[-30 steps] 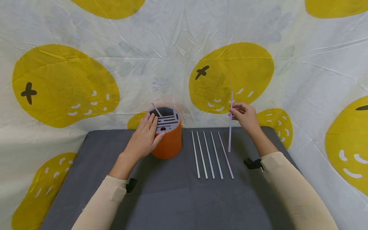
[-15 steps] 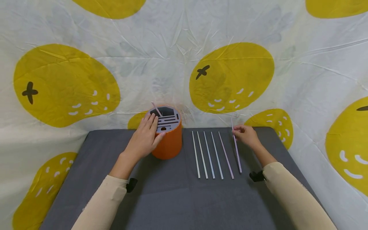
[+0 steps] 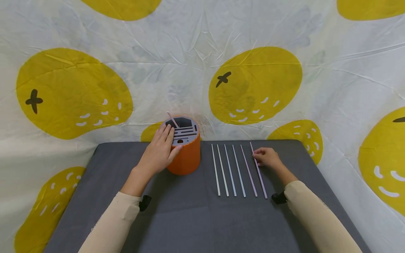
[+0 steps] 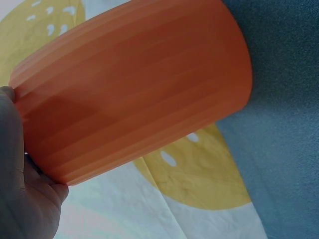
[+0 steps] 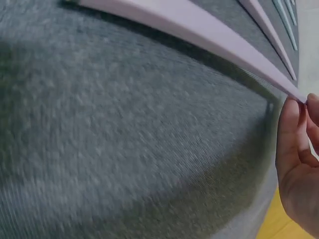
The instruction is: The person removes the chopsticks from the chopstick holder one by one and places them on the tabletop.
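Observation:
My left hand (image 3: 159, 149) lies over the left side of an orange round holder (image 3: 184, 160), fingers straight across its slotted grey top and thumb at the front rim. In the left wrist view the thumb and a fingertip touch the rim of the holder (image 4: 139, 89). My right hand (image 3: 268, 157) pinches a lilac chopstick (image 3: 260, 175) near its far, thinner end, between thumb and fingers. The chopstick (image 5: 199, 25) runs close along the grey cloth. To its left lies another lilac chopstick (image 3: 249, 171), then two pale blue chopsticks (image 3: 238, 171) and two whitish chopsticks (image 3: 223, 171), side by side.
One pinkish stick (image 3: 172, 119) leans in the holder's large rear opening; narrow slots and a small hole are in front of it. A dark grey cloth (image 3: 202, 225) covers the table. Behind hangs a white curtain (image 3: 177, 84) with yellow fruit prints.
My right hand has lowered the lilac chopstick from upright above the cloth to lying alongside the others, at the right end of the row. My left hand stays on the holder.

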